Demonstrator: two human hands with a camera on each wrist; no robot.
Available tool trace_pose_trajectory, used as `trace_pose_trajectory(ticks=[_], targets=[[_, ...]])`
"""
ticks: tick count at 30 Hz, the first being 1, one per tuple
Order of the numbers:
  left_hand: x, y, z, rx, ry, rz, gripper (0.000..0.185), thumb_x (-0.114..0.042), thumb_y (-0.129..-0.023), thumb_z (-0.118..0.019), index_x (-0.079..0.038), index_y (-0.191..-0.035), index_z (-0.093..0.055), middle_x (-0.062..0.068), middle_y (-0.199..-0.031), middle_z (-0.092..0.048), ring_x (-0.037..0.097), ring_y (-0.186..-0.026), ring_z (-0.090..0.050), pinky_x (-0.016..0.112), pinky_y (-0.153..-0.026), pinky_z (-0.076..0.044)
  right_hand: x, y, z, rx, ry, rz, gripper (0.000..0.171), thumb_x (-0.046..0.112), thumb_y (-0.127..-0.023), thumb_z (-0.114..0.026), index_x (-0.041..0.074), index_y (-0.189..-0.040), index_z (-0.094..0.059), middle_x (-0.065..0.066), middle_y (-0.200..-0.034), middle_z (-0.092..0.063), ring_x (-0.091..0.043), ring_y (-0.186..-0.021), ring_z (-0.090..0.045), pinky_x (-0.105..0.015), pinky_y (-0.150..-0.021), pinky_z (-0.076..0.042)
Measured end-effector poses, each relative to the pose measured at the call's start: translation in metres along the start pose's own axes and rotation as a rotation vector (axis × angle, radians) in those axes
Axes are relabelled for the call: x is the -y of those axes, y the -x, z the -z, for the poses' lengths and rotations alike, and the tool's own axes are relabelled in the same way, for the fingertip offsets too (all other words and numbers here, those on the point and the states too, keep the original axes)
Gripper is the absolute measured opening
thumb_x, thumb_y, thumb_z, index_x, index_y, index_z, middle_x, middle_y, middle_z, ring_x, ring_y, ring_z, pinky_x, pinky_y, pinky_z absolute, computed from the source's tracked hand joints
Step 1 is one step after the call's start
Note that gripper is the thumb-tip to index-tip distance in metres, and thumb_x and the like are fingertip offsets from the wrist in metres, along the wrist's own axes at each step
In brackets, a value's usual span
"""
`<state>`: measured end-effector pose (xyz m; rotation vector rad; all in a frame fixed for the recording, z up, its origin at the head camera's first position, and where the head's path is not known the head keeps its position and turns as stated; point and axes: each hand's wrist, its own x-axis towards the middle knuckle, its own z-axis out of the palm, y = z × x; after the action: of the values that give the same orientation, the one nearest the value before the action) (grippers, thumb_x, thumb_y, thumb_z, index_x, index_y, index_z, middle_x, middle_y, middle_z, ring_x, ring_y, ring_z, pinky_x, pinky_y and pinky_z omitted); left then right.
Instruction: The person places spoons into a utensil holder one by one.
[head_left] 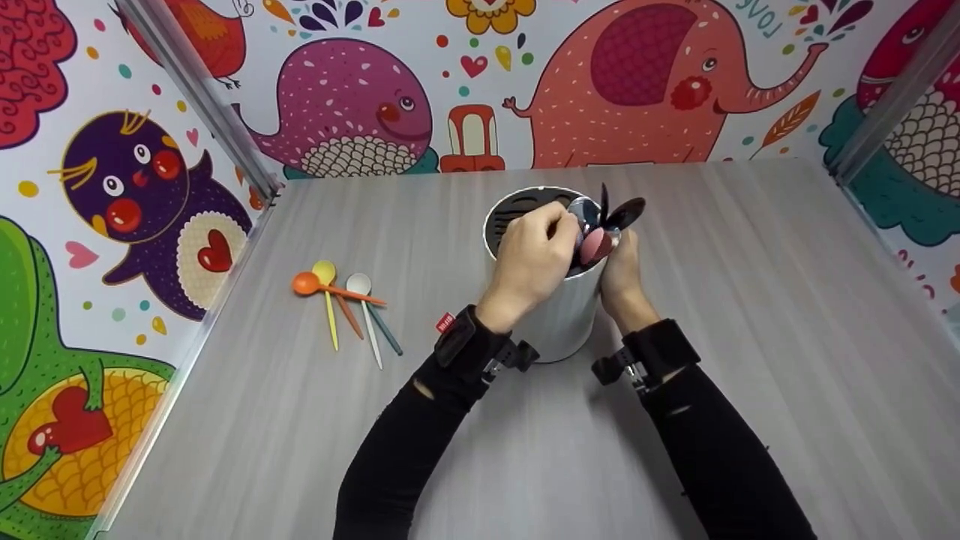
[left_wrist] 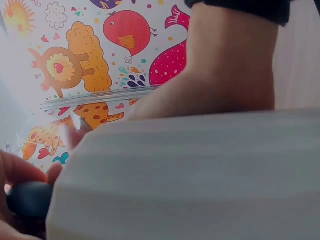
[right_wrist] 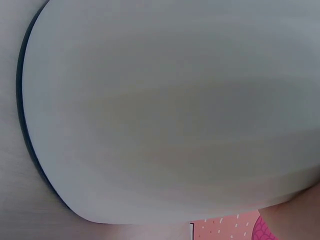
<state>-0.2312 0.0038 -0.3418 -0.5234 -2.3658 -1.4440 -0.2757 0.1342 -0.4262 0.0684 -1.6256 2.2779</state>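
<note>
A white cylindrical holder (head_left: 564, 315) stands upright in the middle of the table, with several spoons (head_left: 609, 217) sticking out of its top: dark ones, a pink one and a clear one. My left hand (head_left: 555, 232) reaches over the rim and its curled fingers grip these spoons. My right hand (head_left: 619, 259) grips the holder's right side near the rim. In the left wrist view the holder's wall (left_wrist: 200, 180) fills the frame, my left fingertips (left_wrist: 20, 172) hold a dark spoon (left_wrist: 29, 198), and the right hand (left_wrist: 225, 70) shows behind. The right wrist view shows only the holder's wall (right_wrist: 165, 115).
Several loose spoons (head_left: 346, 300), orange, yellow, white and teal, lie in a bunch on the grey table (head_left: 750, 337) to the left of the holder. Walls with cartoon animals close the table on the left, back and right, with metal rails (head_left: 202, 97) at the corners.
</note>
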Motion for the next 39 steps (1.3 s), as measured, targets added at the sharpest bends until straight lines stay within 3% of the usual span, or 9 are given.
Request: trace_pose_trajectory(ticks=[7,12,15,19,29,39], targets=[[-0.001,0.004,-0.002,-0.006,-0.162,-0.054,0.033,-0.020,-0.102,-0.044,-0.011,-0.071,-0.052,0.002,-0.067,-0.049,0.021,-0.067,-0.055,0.036,-0.061,-0.043,0.000,0.000,0.002,-0.008,0.039,0.007,0.047,0.028,-0.106,-0.034,0.014,-0.084,-0.073,0.003,-0.079,-0.069,-0.009,-0.075,-0.062,-0.025,-0.074,-0.050],[0.001,0.011,-0.005,-0.002,-0.352,-0.161,0.033,-0.020,-0.105,-0.041,-0.007,-0.078,-0.055,0.006,-0.075,-0.056,0.027,-0.078,-0.060,0.039,-0.069,-0.048,-0.001,0.001,0.004,-0.023,0.056,-0.003,0.046,0.028,-0.106,-0.035,0.015,-0.089,-0.075,0.004,-0.084,-0.071,-0.009,-0.080,-0.063,-0.024,-0.079,-0.050],[0.003,0.014,-0.006,-0.007,-0.393,-0.222,0.031,-0.020,-0.106,-0.042,-0.007,-0.083,-0.059,0.006,-0.080,-0.059,0.025,-0.081,-0.059,0.036,-0.075,-0.048,-0.001,0.002,0.004,-0.025,0.054,-0.007,0.046,0.028,-0.106,-0.035,0.015,-0.087,-0.075,0.004,-0.082,-0.071,-0.009,-0.078,-0.063,-0.024,-0.077,-0.050],[0.007,0.018,-0.004,-0.024,-0.350,-0.252,0.027,-0.022,-0.104,-0.045,-0.008,-0.090,-0.063,0.004,-0.085,-0.060,0.023,-0.082,-0.057,0.034,-0.075,-0.048,-0.001,0.003,0.003,-0.018,0.045,-0.006,0.047,0.028,-0.106,-0.035,0.015,-0.084,-0.074,0.003,-0.078,-0.069,-0.009,-0.074,-0.062,-0.024,-0.073,-0.050],[0.013,0.015,0.004,-0.127,-0.060,-0.334,0.032,-0.019,-0.104,-0.041,-0.003,-0.098,-0.067,0.006,-0.098,-0.062,0.017,-0.094,-0.058,0.029,-0.086,-0.047,0.001,0.002,0.001,-0.004,0.041,0.004,0.047,0.028,-0.106,-0.035,0.015,-0.082,-0.073,0.003,-0.078,-0.069,-0.009,-0.072,-0.061,-0.025,-0.072,-0.050],[0.025,0.015,0.008,-0.188,0.030,-0.398,0.026,-0.013,-0.102,-0.046,0.000,-0.096,-0.067,0.009,-0.097,-0.064,0.019,-0.097,-0.060,0.033,-0.088,-0.048,0.002,0.002,0.002,-0.003,0.016,-0.005,0.048,0.029,-0.108,-0.033,0.014,-0.088,-0.074,0.003,-0.085,-0.071,-0.009,-0.081,-0.063,-0.025,-0.080,-0.049]])
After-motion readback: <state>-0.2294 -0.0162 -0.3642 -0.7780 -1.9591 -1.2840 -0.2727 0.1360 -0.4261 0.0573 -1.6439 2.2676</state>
